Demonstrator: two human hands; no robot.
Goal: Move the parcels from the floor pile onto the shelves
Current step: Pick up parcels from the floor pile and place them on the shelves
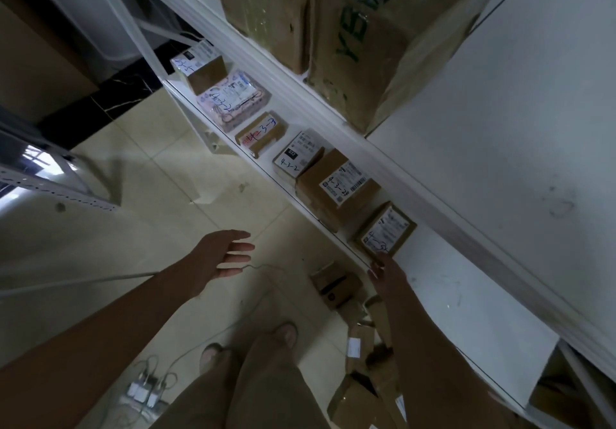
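A white shelf (443,282) runs diagonally from upper left to lower right, with several labelled cardboard parcels in a row on it. The nearest one is a small brown box (386,230) with a white label and blue handwriting. My right hand (386,277) rests at the shelf's front edge, its fingertips touching that box's near corner; it holds nothing that I can see. My left hand (223,255) hovers over the floor, fingers spread and empty. The floor pile of brown parcels (360,355) lies under the shelf by my right arm.
A higher shelf (300,72) carries large taped cartons (360,35). Another white rack (60,192) stands at the left. Chargers and thin cables (146,392) lie on the tiled floor by my sandalled feet (253,342). A further parcel (336,283) sits on the floor.
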